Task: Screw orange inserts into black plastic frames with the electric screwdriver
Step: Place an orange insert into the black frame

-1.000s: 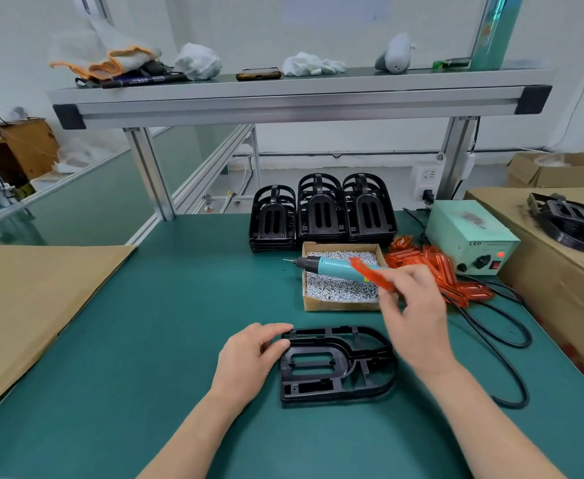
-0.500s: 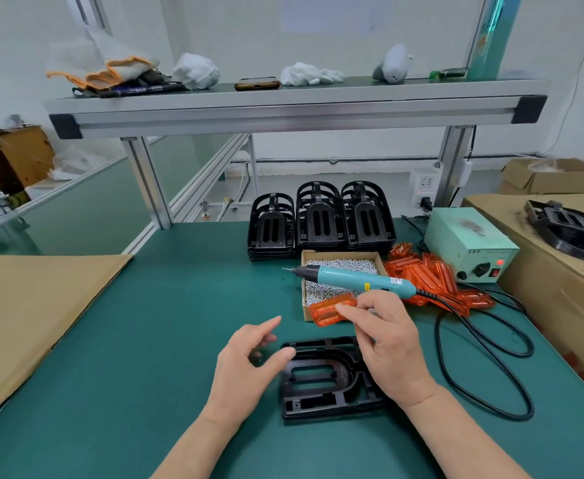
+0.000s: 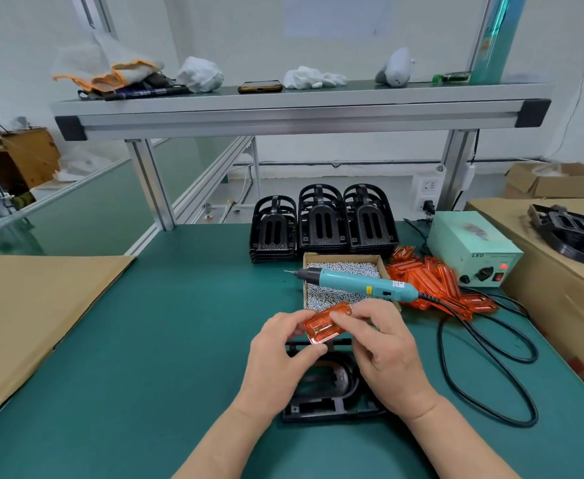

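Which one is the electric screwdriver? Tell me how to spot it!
Find the green table, then the cardboard box of silver screws near its middle. The electric screwdriver lies across that box: the only long teal tool, trailing a black cord.

The pale green power box carries the word "LED" near its front top edge. A small yellow label on the screwdriver is too blurred to read.
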Demonstrator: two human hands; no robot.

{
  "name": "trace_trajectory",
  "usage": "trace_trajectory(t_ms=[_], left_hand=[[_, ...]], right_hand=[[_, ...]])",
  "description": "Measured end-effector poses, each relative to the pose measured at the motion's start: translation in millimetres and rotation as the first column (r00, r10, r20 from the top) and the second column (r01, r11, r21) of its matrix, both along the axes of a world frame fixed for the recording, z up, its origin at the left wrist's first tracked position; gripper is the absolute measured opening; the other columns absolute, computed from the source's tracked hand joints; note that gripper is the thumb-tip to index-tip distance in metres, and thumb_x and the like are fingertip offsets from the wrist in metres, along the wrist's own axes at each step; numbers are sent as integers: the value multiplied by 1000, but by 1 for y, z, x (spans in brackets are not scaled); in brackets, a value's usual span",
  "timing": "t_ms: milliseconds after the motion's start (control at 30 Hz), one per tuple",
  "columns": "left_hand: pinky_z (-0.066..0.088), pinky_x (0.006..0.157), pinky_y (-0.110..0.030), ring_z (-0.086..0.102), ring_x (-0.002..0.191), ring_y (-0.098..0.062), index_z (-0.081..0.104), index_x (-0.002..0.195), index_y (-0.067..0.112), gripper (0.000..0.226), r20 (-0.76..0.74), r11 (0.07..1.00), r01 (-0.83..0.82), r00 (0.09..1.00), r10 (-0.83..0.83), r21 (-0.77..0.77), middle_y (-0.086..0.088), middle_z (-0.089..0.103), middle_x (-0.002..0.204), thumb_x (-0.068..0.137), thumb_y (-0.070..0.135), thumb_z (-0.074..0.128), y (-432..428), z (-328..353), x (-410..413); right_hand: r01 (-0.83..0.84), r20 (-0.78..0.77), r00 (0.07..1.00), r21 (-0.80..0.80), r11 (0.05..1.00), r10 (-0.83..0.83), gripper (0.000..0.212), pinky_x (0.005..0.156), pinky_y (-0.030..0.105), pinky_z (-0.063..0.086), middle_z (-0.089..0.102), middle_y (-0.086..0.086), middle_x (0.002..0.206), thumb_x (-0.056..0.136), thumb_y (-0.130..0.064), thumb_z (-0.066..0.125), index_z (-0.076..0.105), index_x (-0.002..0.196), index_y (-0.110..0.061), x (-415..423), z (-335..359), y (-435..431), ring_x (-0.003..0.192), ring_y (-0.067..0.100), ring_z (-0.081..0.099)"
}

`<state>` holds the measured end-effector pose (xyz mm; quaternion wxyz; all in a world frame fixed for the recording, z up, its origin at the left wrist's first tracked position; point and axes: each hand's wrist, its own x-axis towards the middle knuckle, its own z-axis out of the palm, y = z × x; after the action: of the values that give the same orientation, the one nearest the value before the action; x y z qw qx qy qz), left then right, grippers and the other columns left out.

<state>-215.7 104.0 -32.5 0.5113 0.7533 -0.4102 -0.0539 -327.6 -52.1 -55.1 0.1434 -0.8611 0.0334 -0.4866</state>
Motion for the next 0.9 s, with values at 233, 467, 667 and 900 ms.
trace_trajectory(t_ms=[233, 467, 667, 900], left_hand=[[39, 90, -9, 58, 101, 0, 66, 115, 30, 45, -25, 1000, -22, 999, 22, 2, 14, 65, 101, 77, 12, 81, 14, -1, -2], [40, 87, -11, 58, 101, -3, 61, 99, 38, 38, -15, 998, -59, 998, 59, -6, 17, 64, 99, 73, 22, 84, 11, 1, -3], [41, 84, -13, 58, 99, -4, 59, 92, 40, 36, 9, 990, -122, 992, 123, -69, 20, 61, 96, 70, 30, 85, 3, 0, -7], [45, 82, -19, 59, 97, -9, 57, 90, 42, 33, -25, 974, -175, 985, 174, -143, 20, 61, 96, 67, 38, 80, 2, -1, -12]], right_hand=[[-7, 22, 1000, 323, 947, 0, 33, 94, 24, 46, 54, -6, 111, 83, 2, 57, 67, 111, -10, -2, 15, 7, 101, 17, 59], [49, -74, 997, 477, 878, -16, 29, 79, 14, 48, 66, -14, 96, 88, 5, 63, 66, 101, -21, -6, 19, 9, 92, 8, 64], [40, -158, 979, 762, 646, 127, 25, 66, 18, 52, 73, -11, 89, 94, -4, 63, 61, 96, -29, 0, 26, 17, 79, 11, 73], [-19, -85, 975, 890, 455, 207, 15, 55, 22, 52, 75, 5, 83, 96, -3, 60, 59, 101, -16, 10, 34, 29, 74, 17, 73]])
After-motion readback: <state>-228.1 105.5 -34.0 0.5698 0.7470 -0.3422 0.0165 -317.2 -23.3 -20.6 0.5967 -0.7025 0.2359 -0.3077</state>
